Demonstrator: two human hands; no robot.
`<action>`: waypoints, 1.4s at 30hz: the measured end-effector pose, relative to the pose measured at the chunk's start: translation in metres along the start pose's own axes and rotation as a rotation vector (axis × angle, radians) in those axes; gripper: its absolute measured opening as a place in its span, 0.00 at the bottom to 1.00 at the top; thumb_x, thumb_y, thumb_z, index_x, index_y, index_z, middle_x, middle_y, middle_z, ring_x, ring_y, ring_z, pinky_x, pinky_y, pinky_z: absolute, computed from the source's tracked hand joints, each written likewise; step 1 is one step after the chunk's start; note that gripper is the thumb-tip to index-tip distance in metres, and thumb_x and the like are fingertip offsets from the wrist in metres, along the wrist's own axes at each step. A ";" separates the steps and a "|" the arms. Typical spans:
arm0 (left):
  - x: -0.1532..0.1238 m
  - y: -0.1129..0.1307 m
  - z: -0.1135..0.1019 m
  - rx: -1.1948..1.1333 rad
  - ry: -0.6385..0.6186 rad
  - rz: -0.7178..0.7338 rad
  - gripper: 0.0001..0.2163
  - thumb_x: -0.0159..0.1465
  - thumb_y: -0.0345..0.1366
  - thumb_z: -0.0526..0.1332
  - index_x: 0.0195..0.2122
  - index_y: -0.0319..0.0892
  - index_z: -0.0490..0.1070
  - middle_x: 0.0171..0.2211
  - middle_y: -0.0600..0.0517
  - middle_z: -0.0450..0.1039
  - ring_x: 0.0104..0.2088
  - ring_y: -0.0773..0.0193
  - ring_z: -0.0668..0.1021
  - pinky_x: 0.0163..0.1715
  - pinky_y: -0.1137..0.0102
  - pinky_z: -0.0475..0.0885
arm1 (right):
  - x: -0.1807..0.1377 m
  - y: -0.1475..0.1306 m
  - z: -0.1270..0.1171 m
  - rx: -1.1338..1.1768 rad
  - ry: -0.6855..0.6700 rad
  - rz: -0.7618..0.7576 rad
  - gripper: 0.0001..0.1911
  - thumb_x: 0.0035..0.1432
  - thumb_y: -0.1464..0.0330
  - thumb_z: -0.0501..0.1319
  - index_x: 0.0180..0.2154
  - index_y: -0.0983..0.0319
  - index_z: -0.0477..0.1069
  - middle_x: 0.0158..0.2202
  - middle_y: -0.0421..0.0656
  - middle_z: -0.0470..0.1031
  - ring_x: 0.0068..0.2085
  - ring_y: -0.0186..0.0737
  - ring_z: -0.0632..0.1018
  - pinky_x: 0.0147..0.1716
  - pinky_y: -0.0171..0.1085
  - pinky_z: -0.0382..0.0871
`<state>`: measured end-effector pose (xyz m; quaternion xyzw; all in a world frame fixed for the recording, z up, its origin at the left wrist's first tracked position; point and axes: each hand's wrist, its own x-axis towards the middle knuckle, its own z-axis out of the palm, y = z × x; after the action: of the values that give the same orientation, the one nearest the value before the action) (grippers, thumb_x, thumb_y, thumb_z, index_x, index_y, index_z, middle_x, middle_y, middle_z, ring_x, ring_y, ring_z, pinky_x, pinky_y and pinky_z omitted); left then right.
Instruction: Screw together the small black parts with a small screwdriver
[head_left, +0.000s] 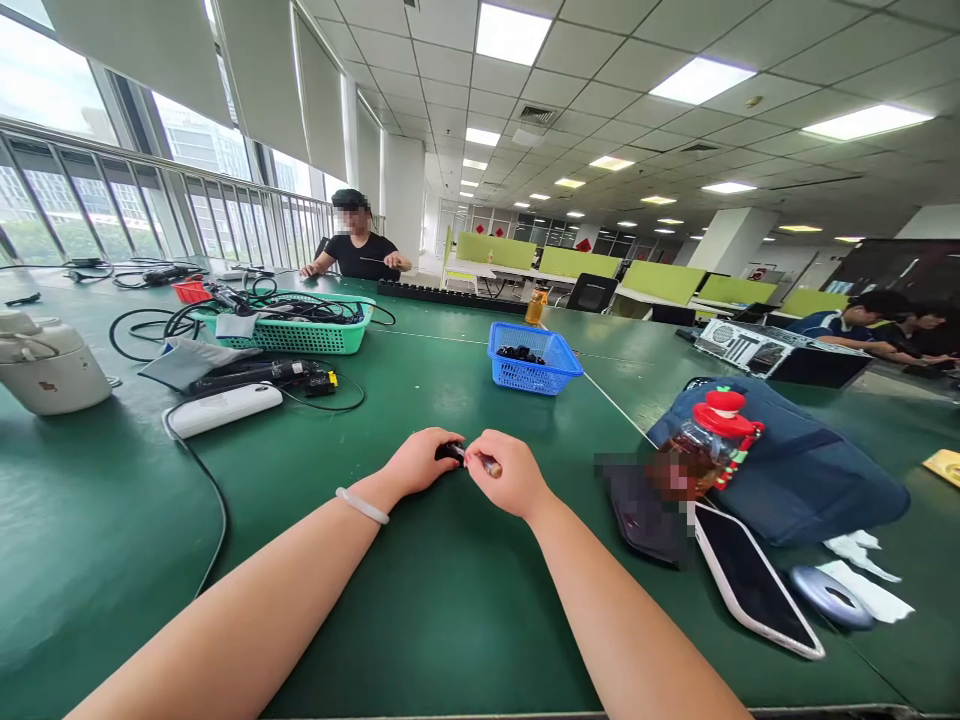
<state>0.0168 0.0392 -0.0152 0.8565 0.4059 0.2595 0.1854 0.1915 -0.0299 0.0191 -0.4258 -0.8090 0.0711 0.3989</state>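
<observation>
My left hand (417, 462) is closed around a small black part (449, 452) above the green table (420, 610); the fingers cover much of the part. In my right hand (514, 474) is a thin stick-like tool with a brown rounded end (492, 467). Its other end points left at the black part, and I cannot tell whether they touch. Beyond my hands stands a blue plastic basket (534, 380) with several small black pieces (519, 355) in it.
On the left are a green basket (315, 338) of cables, a white power bank-like block (223, 408) and a beige container (52, 370). To the right lie a phone (754, 580), a dark pouch (645, 515), a jar (709, 445) and a blue bag (817, 460). A person (360, 250) sits opposite.
</observation>
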 end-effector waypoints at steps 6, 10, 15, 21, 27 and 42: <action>-0.001 0.002 -0.001 0.002 -0.002 -0.016 0.17 0.58 0.32 0.61 0.49 0.43 0.75 0.46 0.48 0.77 0.47 0.58 0.76 0.51 0.65 0.69 | -0.001 -0.007 -0.004 0.009 -0.155 -0.082 0.07 0.55 0.71 0.60 0.26 0.60 0.74 0.28 0.39 0.68 0.27 0.33 0.69 0.29 0.32 0.62; -0.002 0.003 -0.003 -0.008 -0.002 -0.048 0.18 0.57 0.33 0.63 0.50 0.44 0.74 0.48 0.49 0.76 0.49 0.57 0.76 0.53 0.64 0.68 | 0.000 -0.004 -0.009 0.033 0.020 -0.026 0.19 0.64 0.66 0.52 0.23 0.61 0.71 0.24 0.40 0.66 0.26 0.34 0.69 0.28 0.33 0.62; -0.003 0.005 -0.005 -0.037 -0.018 -0.096 0.19 0.56 0.33 0.64 0.51 0.44 0.74 0.50 0.48 0.76 0.50 0.55 0.75 0.54 0.63 0.67 | 0.000 0.004 -0.009 0.066 0.143 0.028 0.21 0.65 0.63 0.51 0.23 0.61 0.72 0.24 0.40 0.66 0.27 0.35 0.70 0.30 0.34 0.64; -0.003 0.005 -0.006 -0.034 -0.014 -0.095 0.20 0.56 0.33 0.65 0.51 0.44 0.74 0.50 0.48 0.76 0.51 0.55 0.76 0.55 0.63 0.67 | 0.000 0.003 -0.003 0.036 0.090 0.024 0.19 0.65 0.65 0.51 0.25 0.60 0.73 0.26 0.41 0.68 0.28 0.35 0.71 0.30 0.33 0.64; -0.005 0.004 -0.006 -0.044 -0.010 -0.096 0.20 0.57 0.34 0.64 0.52 0.43 0.73 0.51 0.47 0.75 0.51 0.56 0.75 0.55 0.64 0.67 | 0.000 -0.002 -0.001 -0.062 -0.020 -0.012 0.14 0.61 0.72 0.53 0.26 0.61 0.73 0.28 0.40 0.68 0.27 0.32 0.70 0.28 0.32 0.62; -0.004 0.004 -0.005 -0.042 0.002 -0.074 0.21 0.55 0.30 0.59 0.51 0.43 0.73 0.50 0.49 0.76 0.49 0.57 0.76 0.53 0.65 0.69 | -0.001 -0.016 0.007 -0.267 -0.247 -0.154 0.15 0.52 0.77 0.60 0.39 0.56 0.77 0.35 0.40 0.78 0.32 0.38 0.77 0.32 0.34 0.66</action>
<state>0.0146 0.0342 -0.0101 0.8365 0.4320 0.2616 0.2126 0.1767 -0.0394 0.0218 -0.3999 -0.8842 -0.0160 0.2409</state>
